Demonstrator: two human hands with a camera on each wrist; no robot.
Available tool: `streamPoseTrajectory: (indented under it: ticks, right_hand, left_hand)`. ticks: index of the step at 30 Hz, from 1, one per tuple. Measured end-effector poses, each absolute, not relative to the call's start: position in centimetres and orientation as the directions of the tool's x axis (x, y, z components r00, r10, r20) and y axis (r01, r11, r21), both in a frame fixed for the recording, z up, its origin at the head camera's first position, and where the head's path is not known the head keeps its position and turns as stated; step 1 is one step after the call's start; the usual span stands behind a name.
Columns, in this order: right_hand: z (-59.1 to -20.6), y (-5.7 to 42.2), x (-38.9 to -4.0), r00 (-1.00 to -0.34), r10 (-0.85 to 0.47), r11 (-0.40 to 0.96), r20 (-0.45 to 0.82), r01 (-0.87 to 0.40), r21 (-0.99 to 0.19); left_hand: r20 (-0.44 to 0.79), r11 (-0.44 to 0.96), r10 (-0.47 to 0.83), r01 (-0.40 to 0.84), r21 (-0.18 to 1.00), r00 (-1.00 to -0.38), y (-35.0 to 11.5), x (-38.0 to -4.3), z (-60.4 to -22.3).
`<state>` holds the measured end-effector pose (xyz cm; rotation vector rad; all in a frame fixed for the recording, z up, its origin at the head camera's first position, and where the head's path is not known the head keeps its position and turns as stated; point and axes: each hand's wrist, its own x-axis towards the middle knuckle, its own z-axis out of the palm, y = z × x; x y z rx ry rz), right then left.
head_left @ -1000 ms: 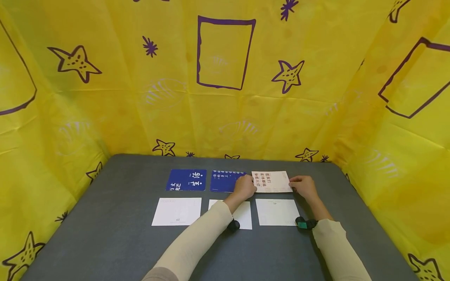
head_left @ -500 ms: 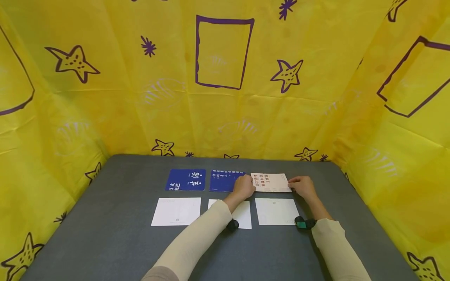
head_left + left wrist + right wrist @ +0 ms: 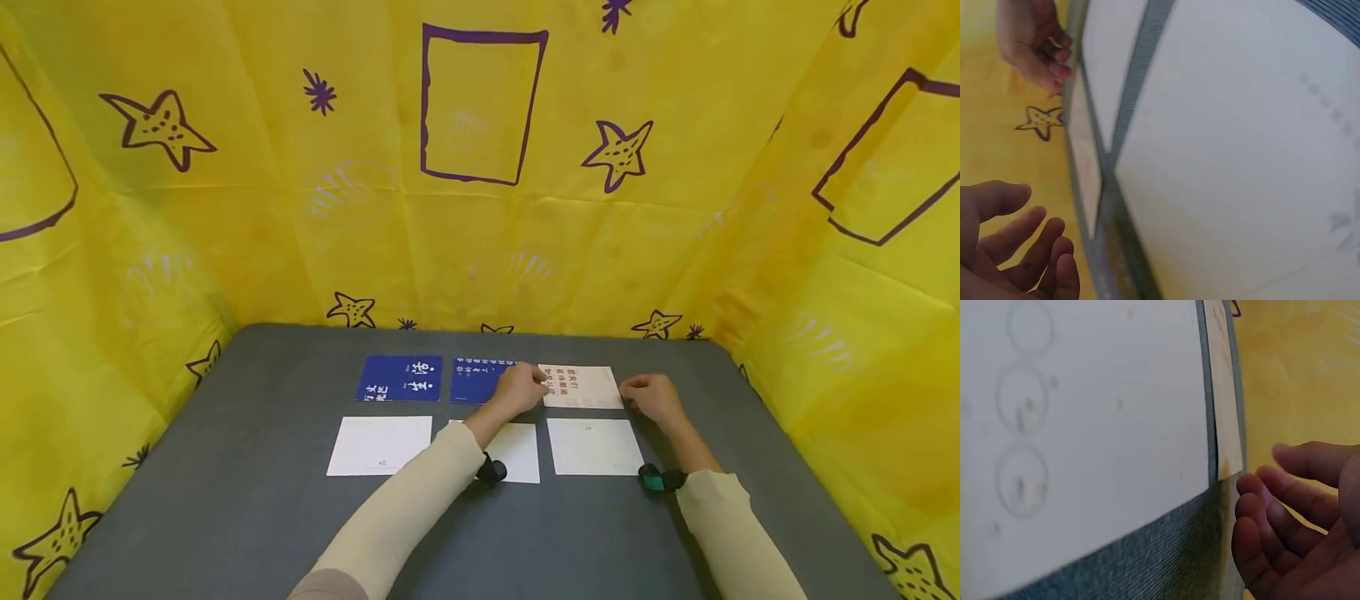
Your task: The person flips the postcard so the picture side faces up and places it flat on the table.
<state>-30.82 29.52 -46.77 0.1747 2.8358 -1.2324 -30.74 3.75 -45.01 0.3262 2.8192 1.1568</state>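
The pink card (image 3: 581, 387) lies flat on the grey counter (image 3: 262, 458), at the right end of the far row, printed side up, with one hand at each short edge.

The left hand (image 3: 519, 390) is loosely bent, its thumb well apart from the fingers in the left wrist view, and nothing is pinched between them. In the head view its fingertips overlap the card's left edge; whether they touch it, I cannot tell.

The right hand (image 3: 655, 396) is relaxed too, fingers softly curved and thumb apart from them, the space between unfilled. Its fingertips are just beside the card's right edge; contact is again unclear.

Beside the pink card is the inner blue card (image 3: 480, 375), partly covered by the left hand, then the outer blue card (image 3: 397, 379). In the near row are the left white card (image 3: 378, 446), the middle white card (image 3: 521, 454), crossed by the left forearm, and the right white card (image 3: 596, 447). Yellow cloth (image 3: 262, 233) with purple drawings rises behind the counter.
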Motion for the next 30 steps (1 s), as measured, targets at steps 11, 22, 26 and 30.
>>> streamPoseTrajectory:
  ticks: [11,22,26,30]
  right_hand:
    - [-45.0,27.0,-29.0,-0.996,0.005,0.595,-0.094,0.078,-0.800]
    - [-45.5,23.6,-27.0,-0.990,-0.084,0.541,-0.113,0.050,-0.839]
    - [-45.2,22.8,-26.5,-0.989,-0.104,0.536,-0.105,0.033,-0.844]
    - [-45.2,21.6,-26.2,-0.982,-0.165,0.540,-0.088,-0.015,-0.842]
  left_hand:
    - [0.006,0.621,0.266,0.176,0.764,-0.964,0.3,-29.5,-42.0]
    - [-0.035,0.650,0.252,0.143,0.746,-0.967,-4.9,-26.5,-41.9]
    - [-0.051,0.636,0.234,0.113,0.763,-0.971,-6.8,-25.7,-41.9]
    - [-0.076,0.613,0.184,0.054,0.788,-0.980,-8.9,-25.2,-42.5]
